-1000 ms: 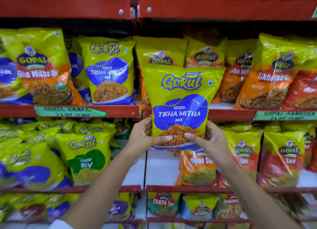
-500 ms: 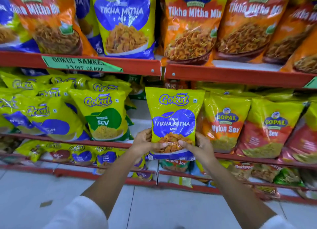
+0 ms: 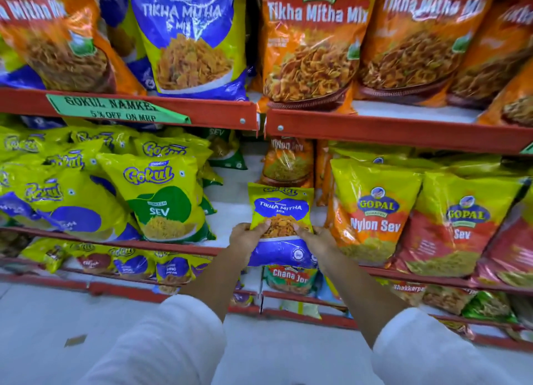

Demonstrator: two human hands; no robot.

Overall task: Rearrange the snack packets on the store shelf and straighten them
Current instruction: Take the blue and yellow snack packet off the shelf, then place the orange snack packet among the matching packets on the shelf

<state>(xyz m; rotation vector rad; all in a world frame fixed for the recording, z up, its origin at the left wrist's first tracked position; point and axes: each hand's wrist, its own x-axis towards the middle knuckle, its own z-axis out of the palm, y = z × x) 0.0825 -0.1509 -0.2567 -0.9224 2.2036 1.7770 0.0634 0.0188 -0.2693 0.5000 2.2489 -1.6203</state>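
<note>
Yellow-and-blue plastic Gokul Tikha Mitha Mix packet (image 3: pixel 281 223) stood upright, gripped low by left hand (image 3: pixel 247 237) and right hand (image 3: pixel 316 239), just left of orange-yellow Gopal Nylon Sev bag (image 3: pixel 372 211).

Red-edged shelf (image 3: pixel 375 132) tiers: top tier carries large Tikha Mitha Mix packets (image 3: pixel 311 47) above a green offer label (image 3: pixel 115 109); middle tier (image 3: pixel 173 244) carries leaning Gokul Sev packets (image 3: pixel 161 200) left, Gopal Nylon Sev packets (image 3: pixel 372 211) right, white gap between; lower tier (image 3: pixel 302 296) carries small packets (image 3: pixel 173 269).
</note>
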